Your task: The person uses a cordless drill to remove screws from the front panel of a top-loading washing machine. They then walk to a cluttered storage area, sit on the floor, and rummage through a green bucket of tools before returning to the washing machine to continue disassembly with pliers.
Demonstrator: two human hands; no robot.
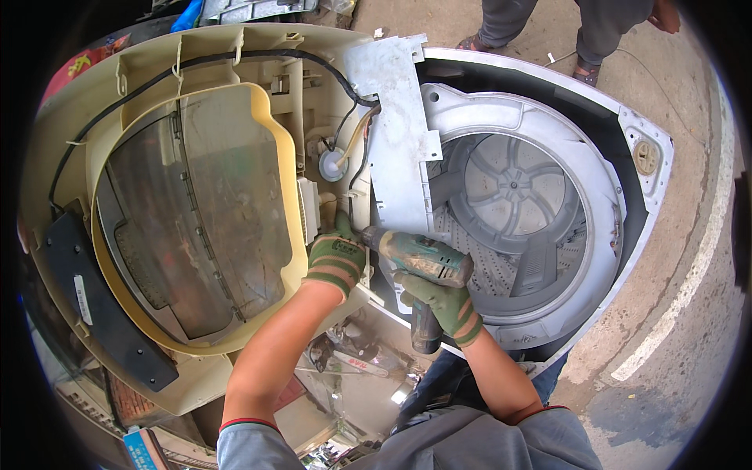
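My right hand [445, 304], in a green striped glove, is wrapped round the grip of a teal and black cordless drill [423, 257]. The drill's nose points left, toward the edge of the cream washing machine top cover [223, 362]. Beside the nose, my left hand [338, 257] in a matching glove is closed at a white plastic part [310, 211] on that cover. Its fingertips are mostly hidden, so what they pinch cannot be made out. A bare metal plate [395, 133] bridges the cover and the open washing machine body with its grey tub ring [501, 113].
A black cable [258, 53] runs along the cover's far rim. A round white-blue part [333, 165] with wires sits near the plate. The cover's window [227, 196] lies at left. Another person's legs [540, 31] stand beyond the machine. Concrete ground [666, 329] lies at right.
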